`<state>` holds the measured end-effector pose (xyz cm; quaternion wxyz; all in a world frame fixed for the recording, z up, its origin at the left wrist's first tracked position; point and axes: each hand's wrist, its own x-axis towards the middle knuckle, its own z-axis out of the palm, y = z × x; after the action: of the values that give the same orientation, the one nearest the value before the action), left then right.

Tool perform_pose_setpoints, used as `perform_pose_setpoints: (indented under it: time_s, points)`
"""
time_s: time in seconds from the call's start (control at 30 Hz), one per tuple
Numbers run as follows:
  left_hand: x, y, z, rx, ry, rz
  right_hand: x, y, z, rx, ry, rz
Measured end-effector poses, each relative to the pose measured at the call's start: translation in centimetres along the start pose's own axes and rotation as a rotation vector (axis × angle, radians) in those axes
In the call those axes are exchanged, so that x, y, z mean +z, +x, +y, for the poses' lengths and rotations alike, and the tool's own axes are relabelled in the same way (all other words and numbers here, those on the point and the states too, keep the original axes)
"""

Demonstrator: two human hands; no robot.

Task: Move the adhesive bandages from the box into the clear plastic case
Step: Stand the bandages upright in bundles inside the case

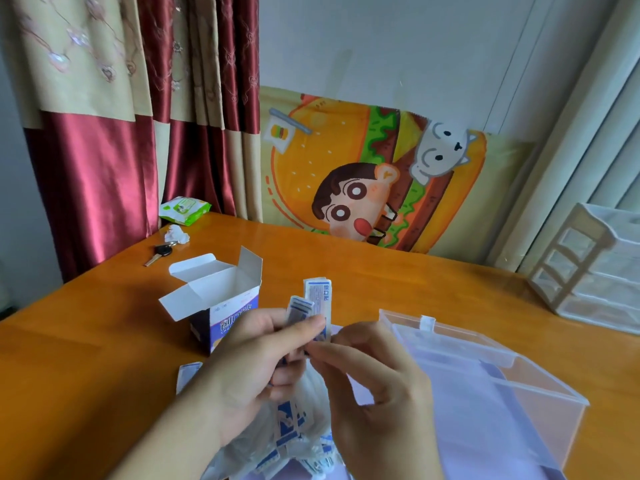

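Note:
The white and blue bandage box point(221, 306) stands upright on the orange table with its top flaps open. My left hand point(256, 362) grips a small stack of wrapped bandages point(317, 303) held upright. My right hand point(374, 386) pinches the lower edge of that stack. Below my hands lies a clear plastic bag with several more bandages point(294, 431). One loose bandage point(187, 375) lies on the table to the left. The clear plastic case point(502, 386) sits open at the right, its lid standing up behind it.
A white drawer organizer point(588, 271) stands at the far right. A key point(161, 252), crumpled tissue point(176, 234) and a green wipes pack point(183, 210) lie at the table's far left. A cartoon cushion point(374, 174) leans against the wall.

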<state>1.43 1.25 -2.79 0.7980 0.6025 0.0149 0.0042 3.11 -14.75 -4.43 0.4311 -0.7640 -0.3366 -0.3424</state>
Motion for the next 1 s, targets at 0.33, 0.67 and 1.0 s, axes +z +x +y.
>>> perform_pose_setpoints:
  time_s: [0.33,0.67,1.0]
  points:
    - [1.2,-0.6,0.1,0.115,0.092,-0.139,-0.9,0.9,-0.8,0.703,0.686,-0.075]
    - [-0.4,0.0,-0.5,0.100,0.116,-0.126,-1.1,0.6,0.0,0.752,0.715,0.010]
    - [-1.0,0.4,-0.8,0.159,0.179,-0.045,-1.1,0.9,0.3,0.791,0.793,0.051]
